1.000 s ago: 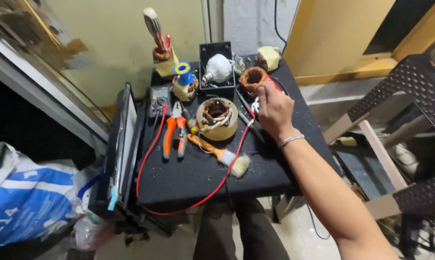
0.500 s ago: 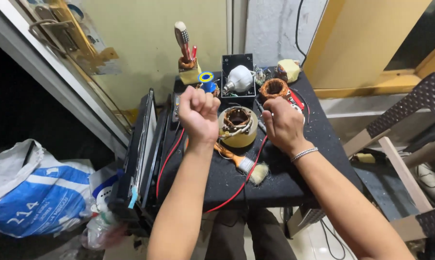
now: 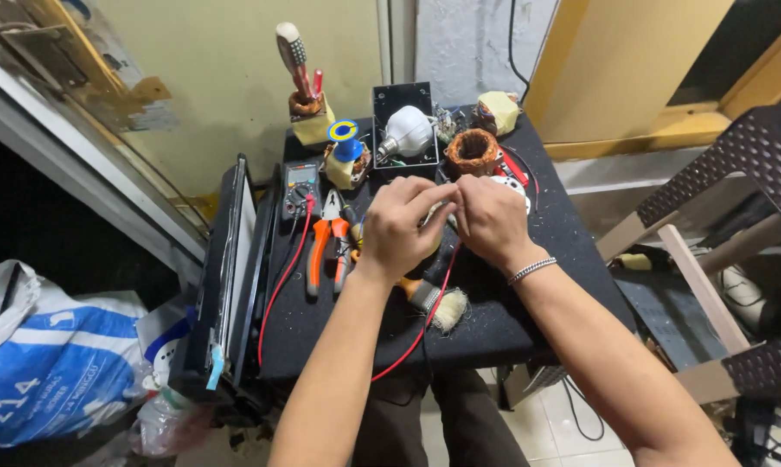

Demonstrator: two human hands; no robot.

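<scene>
Head view: both hands meet at frame centre over the black table. Left hand and right hand have fingertips pinched together on sth thin, prob. wire; can't tell exactly. The motor coil under them is mostly hidden. Risk: red lead, brush and pliers sit just beside the wrists; a forearm could snag the lead or knock them.

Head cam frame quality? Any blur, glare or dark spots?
Head view: sharp at centre, both the left hand and right hand crisp; wide-angle bending at the edges; white bulb bright, near blown out; left side beside the blue-white sack falls into deep shadow.
</scene>
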